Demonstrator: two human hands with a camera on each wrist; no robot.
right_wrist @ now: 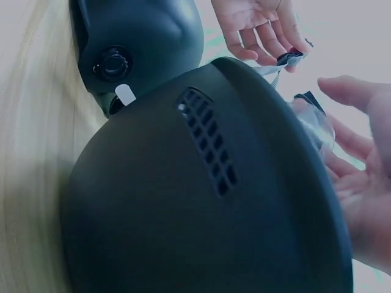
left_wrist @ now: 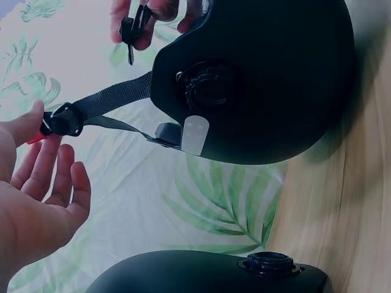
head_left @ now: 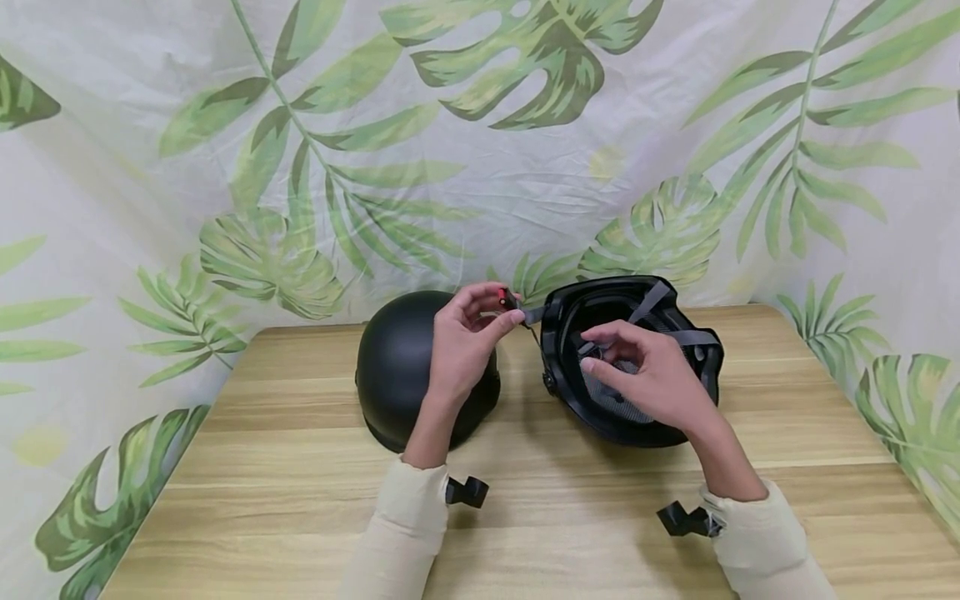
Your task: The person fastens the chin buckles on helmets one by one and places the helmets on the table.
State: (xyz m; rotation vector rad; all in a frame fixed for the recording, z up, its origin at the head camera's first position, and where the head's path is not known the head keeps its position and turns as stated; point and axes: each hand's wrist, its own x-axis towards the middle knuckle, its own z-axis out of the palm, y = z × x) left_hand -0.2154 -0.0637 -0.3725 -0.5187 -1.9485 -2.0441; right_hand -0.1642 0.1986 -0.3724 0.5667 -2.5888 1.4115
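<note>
An upturned black helmet [head_left: 622, 432] rests on the table with its padded inside and grey straps showing. My left hand [head_left: 465, 342], at its left side, pinches a black-and-red buckle [head_left: 507, 299] between thumb and fingers. A grey strap [left_wrist: 116, 97] runs taut from that buckle to the helmet's edge in the left wrist view. Over the helmet's opening, my right hand [head_left: 652, 375] holds a black buckle piece [left_wrist: 135, 25] at its fingertips, partly hidden by the fingers. The two buckle parts are apart.
A second black helmet [head_left: 401, 358], dome up, stands to the left, partly behind my left forearm. Both are on a wood-grain table [head_left: 570, 517]. A leaf-printed cloth [head_left: 510, 192] hangs behind the table. Black mounts [head_left: 467, 492] stick out from both sleeves.
</note>
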